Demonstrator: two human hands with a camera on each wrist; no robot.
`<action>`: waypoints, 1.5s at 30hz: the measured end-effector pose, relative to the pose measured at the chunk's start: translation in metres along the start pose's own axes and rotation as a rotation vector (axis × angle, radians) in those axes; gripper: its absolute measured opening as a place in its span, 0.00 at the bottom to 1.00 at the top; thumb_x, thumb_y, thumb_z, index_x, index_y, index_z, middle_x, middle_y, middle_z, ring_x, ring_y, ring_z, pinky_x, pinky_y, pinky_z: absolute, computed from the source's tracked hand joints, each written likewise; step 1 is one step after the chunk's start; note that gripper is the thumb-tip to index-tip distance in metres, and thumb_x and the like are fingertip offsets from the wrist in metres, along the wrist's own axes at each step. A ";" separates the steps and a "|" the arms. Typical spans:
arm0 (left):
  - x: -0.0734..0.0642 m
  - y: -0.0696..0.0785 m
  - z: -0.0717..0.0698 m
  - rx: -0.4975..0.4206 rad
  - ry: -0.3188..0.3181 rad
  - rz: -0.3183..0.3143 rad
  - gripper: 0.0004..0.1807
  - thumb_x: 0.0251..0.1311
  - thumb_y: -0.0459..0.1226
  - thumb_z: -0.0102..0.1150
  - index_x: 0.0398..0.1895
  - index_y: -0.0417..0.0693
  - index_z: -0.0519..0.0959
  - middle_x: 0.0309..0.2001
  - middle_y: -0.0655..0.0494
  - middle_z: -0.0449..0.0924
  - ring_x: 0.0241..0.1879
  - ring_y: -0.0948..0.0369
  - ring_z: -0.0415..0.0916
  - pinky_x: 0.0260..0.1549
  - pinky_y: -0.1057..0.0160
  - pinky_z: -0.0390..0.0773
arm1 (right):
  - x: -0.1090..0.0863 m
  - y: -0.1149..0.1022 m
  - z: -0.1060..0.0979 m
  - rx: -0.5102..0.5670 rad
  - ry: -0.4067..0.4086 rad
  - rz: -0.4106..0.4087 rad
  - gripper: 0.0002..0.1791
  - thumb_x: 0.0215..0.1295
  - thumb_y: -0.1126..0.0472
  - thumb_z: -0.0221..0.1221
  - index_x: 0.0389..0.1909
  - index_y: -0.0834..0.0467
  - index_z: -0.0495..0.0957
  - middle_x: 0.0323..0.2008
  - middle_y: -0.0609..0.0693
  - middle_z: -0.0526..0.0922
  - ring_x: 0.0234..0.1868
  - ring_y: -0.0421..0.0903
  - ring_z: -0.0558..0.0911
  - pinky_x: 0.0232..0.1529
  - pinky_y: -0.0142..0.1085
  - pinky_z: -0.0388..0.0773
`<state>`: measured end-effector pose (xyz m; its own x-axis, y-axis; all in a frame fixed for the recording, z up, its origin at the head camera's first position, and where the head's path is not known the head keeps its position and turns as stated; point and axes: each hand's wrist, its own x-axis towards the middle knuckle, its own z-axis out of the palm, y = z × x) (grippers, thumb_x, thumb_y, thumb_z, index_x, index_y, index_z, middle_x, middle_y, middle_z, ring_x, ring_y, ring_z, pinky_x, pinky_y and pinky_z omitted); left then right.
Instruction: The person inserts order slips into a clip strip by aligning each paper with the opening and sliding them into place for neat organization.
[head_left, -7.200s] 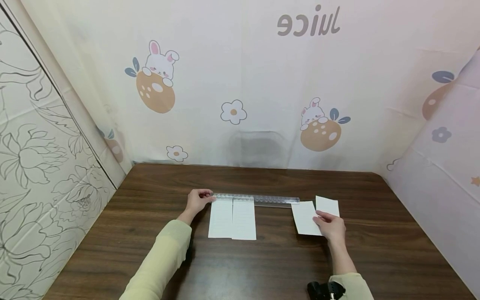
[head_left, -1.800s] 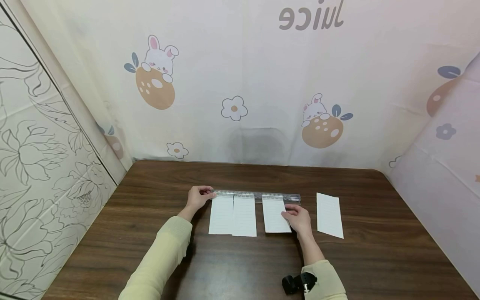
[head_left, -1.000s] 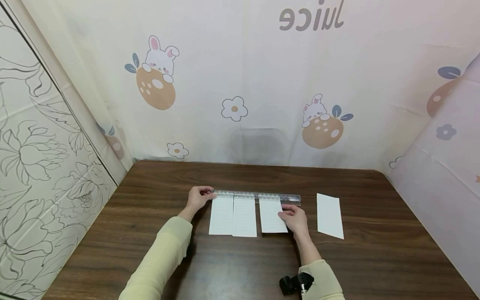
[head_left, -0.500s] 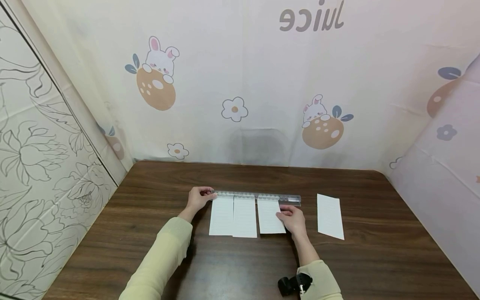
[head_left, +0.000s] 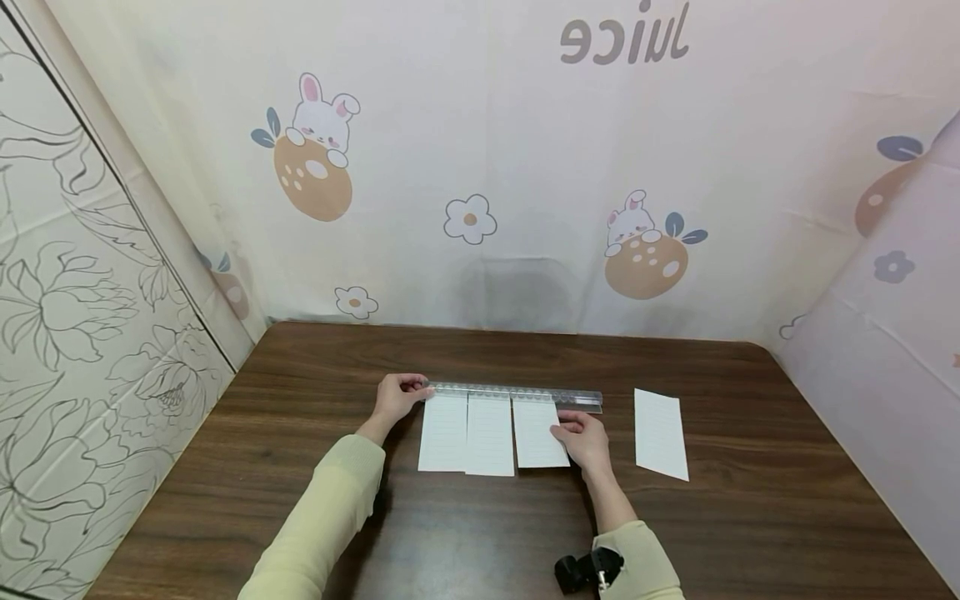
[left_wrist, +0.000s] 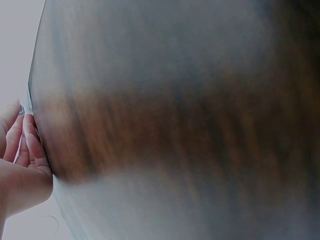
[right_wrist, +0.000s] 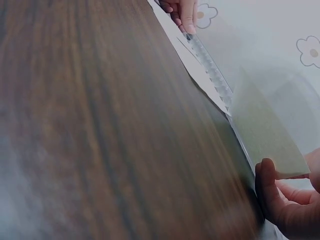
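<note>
A long clear plastic strip (head_left: pixel 577 398), ruler-like and with a row of bumps along it, lies across the table. My left hand (head_left: pixel 396 399) pinches its left end; in the left wrist view that hand (left_wrist: pixel 22 155) shows only at the edge. Two lined white paper sheets (head_left: pixel 444 433) lie side by side, their top edges under the strip. My right hand (head_left: pixel 587 440) pinches a third lined sheet (head_left: pixel 537 433) by its right edge, the top overlapping the strip. In the right wrist view this sheet (right_wrist: pixel 265 130) stands tilted up from the table between thumb and fingers.
A fourth lined sheet (head_left: pixel 660 435) lies on the dark wood table (head_left: pixel 465 542), right of the strip. Behind the table hangs a printed curtain (head_left: pixel 480 167). A black wrist mount (head_left: pixel 588 571) sits on the right forearm.
The right hand left one sheet at the right and carried the other leftward to the strip. Over the last second it has edged further left towards the second sheet. The left hand stays put.
</note>
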<state>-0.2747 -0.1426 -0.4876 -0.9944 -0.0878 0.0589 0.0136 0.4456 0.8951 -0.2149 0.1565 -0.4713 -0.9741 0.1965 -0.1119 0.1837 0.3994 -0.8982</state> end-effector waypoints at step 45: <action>0.000 0.000 0.000 0.000 -0.002 -0.004 0.10 0.45 0.33 0.66 0.31 0.37 0.81 0.25 0.53 0.78 0.25 0.64 0.69 0.25 0.68 0.69 | -0.002 0.002 -0.021 -0.025 0.000 -0.039 0.16 0.56 0.67 0.57 0.45 0.72 0.72 0.31 0.62 0.79 0.22 0.48 0.80 0.25 0.36 0.77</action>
<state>-0.2751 -0.1422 -0.4875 -0.9946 -0.0882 0.0544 0.0095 0.4454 0.8953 -0.2097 0.1753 -0.4641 -0.9805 0.1805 -0.0771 0.1490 0.4286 -0.8911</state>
